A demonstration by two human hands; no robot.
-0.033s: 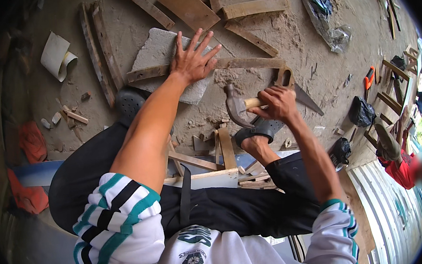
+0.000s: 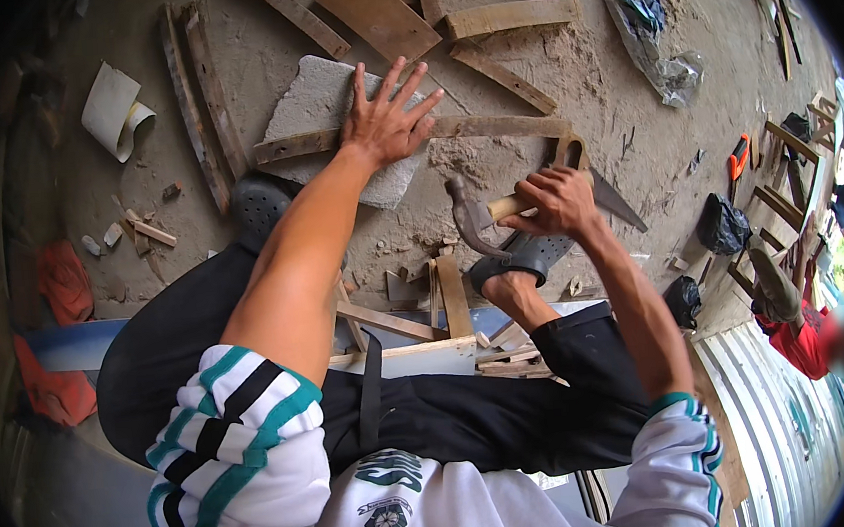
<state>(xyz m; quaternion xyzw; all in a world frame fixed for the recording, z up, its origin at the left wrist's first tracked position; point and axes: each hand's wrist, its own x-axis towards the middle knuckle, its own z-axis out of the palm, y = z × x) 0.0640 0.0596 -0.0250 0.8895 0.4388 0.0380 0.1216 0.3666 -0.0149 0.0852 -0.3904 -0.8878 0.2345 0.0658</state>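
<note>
Hammer (image 2: 504,208) is gripped by right hand (image 2: 559,201), head leftward, long axis crosswise; wooden strip (image 2: 495,126) is overlaid by left hand (image 2: 386,123), fingers spread.

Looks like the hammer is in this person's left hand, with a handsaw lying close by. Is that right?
Not quite: the head view shows the hammer in the right hand, not the left hand. A handsaw does lie close by.
</note>
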